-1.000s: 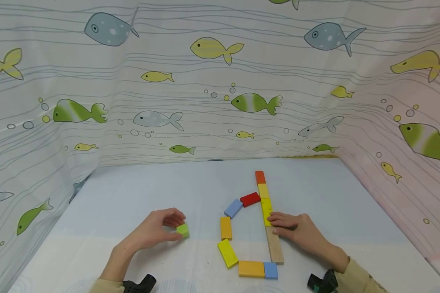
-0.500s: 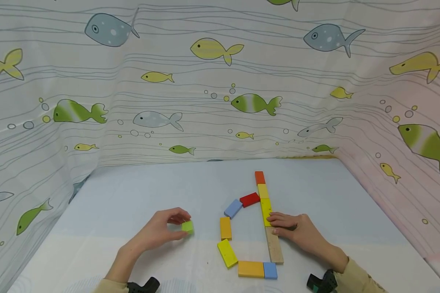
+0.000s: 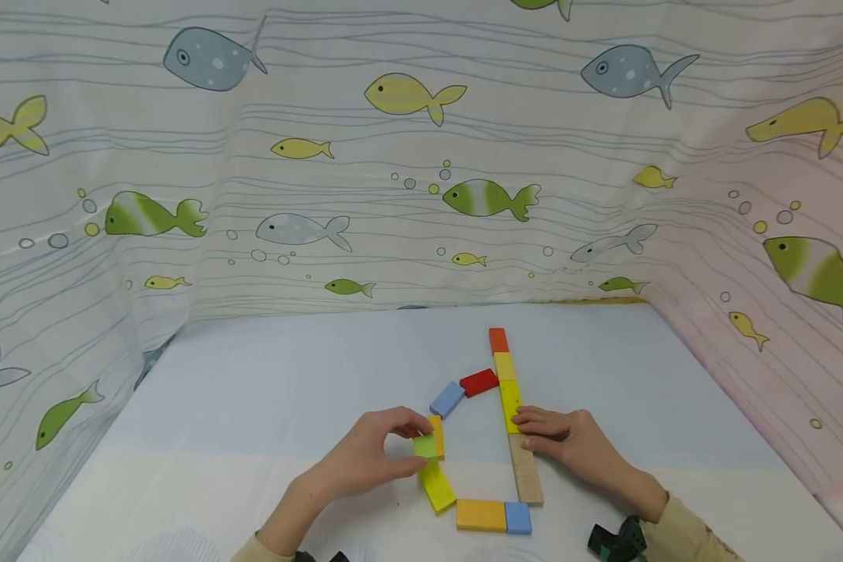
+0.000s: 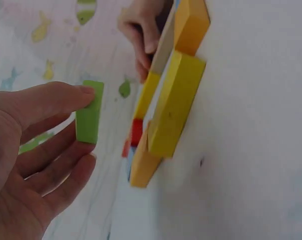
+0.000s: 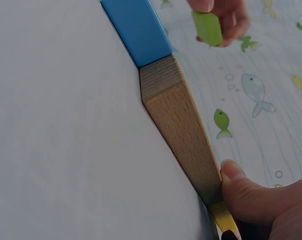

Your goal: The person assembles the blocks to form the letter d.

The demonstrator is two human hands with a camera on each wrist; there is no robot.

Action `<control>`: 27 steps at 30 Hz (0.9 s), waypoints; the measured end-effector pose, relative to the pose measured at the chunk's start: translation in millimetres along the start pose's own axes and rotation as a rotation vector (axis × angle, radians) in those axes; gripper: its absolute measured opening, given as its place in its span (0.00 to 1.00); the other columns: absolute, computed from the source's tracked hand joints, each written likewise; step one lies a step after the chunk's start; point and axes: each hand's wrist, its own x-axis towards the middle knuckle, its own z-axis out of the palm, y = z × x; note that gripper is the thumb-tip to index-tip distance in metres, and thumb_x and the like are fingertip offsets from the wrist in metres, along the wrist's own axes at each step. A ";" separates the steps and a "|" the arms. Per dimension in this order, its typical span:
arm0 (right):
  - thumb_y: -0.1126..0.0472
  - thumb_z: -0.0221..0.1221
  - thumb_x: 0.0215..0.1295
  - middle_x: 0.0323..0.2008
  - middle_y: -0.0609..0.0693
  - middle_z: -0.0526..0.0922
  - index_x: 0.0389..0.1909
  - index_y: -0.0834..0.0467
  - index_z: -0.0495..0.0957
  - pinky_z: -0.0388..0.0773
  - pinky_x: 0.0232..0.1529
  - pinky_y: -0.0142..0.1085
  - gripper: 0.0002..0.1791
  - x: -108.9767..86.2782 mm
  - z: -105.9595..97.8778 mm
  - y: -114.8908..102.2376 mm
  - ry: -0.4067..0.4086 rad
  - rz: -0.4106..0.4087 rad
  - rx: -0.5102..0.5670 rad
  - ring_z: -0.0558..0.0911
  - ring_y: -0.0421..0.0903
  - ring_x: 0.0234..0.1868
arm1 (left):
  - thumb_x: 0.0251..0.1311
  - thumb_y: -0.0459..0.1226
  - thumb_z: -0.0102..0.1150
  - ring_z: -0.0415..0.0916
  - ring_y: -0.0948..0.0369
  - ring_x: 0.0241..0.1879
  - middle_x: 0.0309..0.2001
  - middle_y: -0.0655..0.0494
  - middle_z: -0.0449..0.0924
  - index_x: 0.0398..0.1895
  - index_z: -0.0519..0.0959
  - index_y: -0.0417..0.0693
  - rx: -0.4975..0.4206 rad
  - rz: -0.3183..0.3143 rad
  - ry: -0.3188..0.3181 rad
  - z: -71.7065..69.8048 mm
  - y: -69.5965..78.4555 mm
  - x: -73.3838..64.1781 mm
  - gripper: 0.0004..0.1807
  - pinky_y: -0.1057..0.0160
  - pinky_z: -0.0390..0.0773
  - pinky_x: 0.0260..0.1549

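Note:
My left hand (image 3: pixel 365 457) pinches a light green block (image 4: pixel 89 112) between thumb and fingers. In the head view the block overlaps an orange block (image 3: pixel 437 437) and sits just above a yellow block (image 3: pixel 437 488); the left wrist view has it raised off the table. My right hand (image 3: pixel 576 441) rests with its fingertips on a longer yellow block (image 3: pixel 509 398) and its thumb at the plain wooden block (image 5: pixel 178 135), at their right side. These two belong to a straight column that continues up through a pale yellow block (image 3: pixel 503 365) to an orange-red block (image 3: pixel 498 340).
A red block (image 3: pixel 479 382) and a blue block (image 3: pixel 447 399) curve left from the column. Along the bottom lie an orange block (image 3: pixel 481 515) and a small blue block (image 3: pixel 517 517). A fish-print curtain (image 3: pixel 393 195) surrounds the white table (image 3: pixel 288 351).
My left hand has carried the light green block rightward across the table to over the left side of the block outline. The right hand and the laid blocks stay put.

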 end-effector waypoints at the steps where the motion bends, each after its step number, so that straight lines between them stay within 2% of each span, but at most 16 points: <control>1: 0.48 0.68 0.61 0.53 0.40 0.86 0.50 0.48 0.87 0.74 0.62 0.32 0.17 0.1 0.1 -0.2 0.000 -0.001 -0.002 0.78 0.47 0.64 | 0.60 0.39 0.69 0.78 0.66 0.47 0.48 0.66 0.82 0.53 0.79 0.51 -0.006 0.014 -0.012 4.9 5.5 3.5 0.18 0.59 0.81 0.53; 6: 0.48 0.67 0.62 0.53 0.40 0.86 0.50 0.48 0.87 0.75 0.62 0.36 0.17 0.4 0.3 -1.0 0.005 -0.014 -0.017 0.79 0.47 0.63 | 0.61 0.41 0.69 0.76 0.71 0.45 0.47 0.68 0.82 0.52 0.80 0.52 0.020 0.060 -0.075 30.8 31.5 17.6 0.17 0.65 0.80 0.51; 13: 0.49 0.68 0.61 0.53 0.41 0.86 0.49 0.48 0.87 0.69 0.60 0.22 0.16 0.0 0.7 -0.1 0.005 -0.031 0.008 0.79 0.47 0.63 | 0.62 0.44 0.68 0.74 0.75 0.44 0.45 0.72 0.81 0.51 0.81 0.55 0.096 0.083 -0.165 64.4 55.6 33.7 0.15 0.74 0.75 0.47; 17: 0.50 0.68 0.61 0.53 0.42 0.86 0.49 0.49 0.87 0.67 0.59 0.20 0.16 -0.5 0.7 -1.5 -0.002 -0.027 0.034 0.79 0.47 0.63 | 0.62 0.43 0.68 0.73 0.76 0.44 0.44 0.73 0.81 0.51 0.81 0.55 0.126 0.094 -0.215 80.5 62.8 39.3 0.15 0.76 0.73 0.46; 21: 0.50 0.68 0.61 0.53 0.42 0.86 0.49 0.49 0.87 0.67 0.59 0.19 0.16 -0.7 0.2 -3.5 -0.003 -0.026 0.038 0.79 0.47 0.63 | 0.63 0.44 0.67 0.72 0.76 0.43 0.43 0.74 0.80 0.51 0.81 0.57 0.172 0.117 -0.229 93.4 65.4 42.8 0.15 0.78 0.73 0.46; 27: 0.50 0.68 0.61 0.52 0.41 0.86 0.49 0.48 0.87 0.67 0.59 0.20 0.16 -0.8 -0.5 -3.3 -0.001 -0.029 0.035 0.79 0.46 0.63 | 0.62 0.45 0.67 0.69 0.76 0.43 0.43 0.77 0.80 0.51 0.82 0.59 0.223 0.101 -0.253 107.3 67.0 48.5 0.14 0.79 0.72 0.43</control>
